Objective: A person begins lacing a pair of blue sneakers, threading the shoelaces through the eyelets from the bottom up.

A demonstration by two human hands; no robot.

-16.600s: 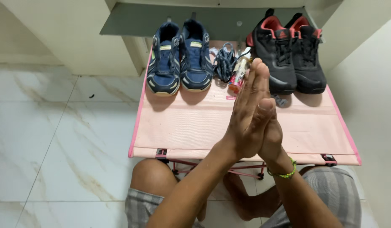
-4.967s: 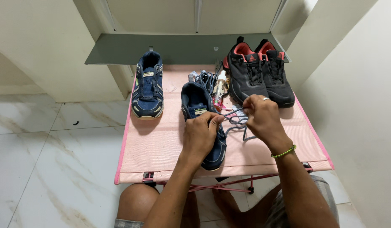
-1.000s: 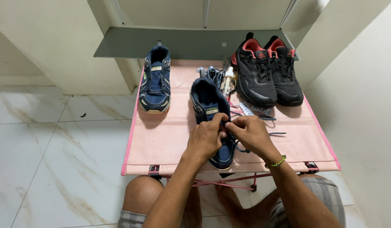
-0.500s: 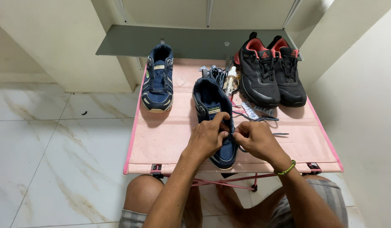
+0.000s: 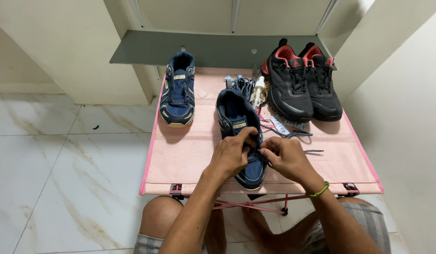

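Here your left hand (image 5: 234, 155) and right hand (image 5: 284, 157) meet over the blue shoe (image 5: 241, 134) on the pink table (image 5: 189, 160), fingers pinched narrow on its lace (image 5: 293, 135), which trails right of your fingertips.

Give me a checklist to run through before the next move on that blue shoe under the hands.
1. Both hands on the near blue shoe: left hand and right hand meet over its front: ok.
2. Shoe flat on the pink table: ok.
3. Lace trailing free to the right: ok.
4. Lace end pinched in the fingers: cannot tell.
5. Other blue shoe and black shoes apart from the hands: ok.
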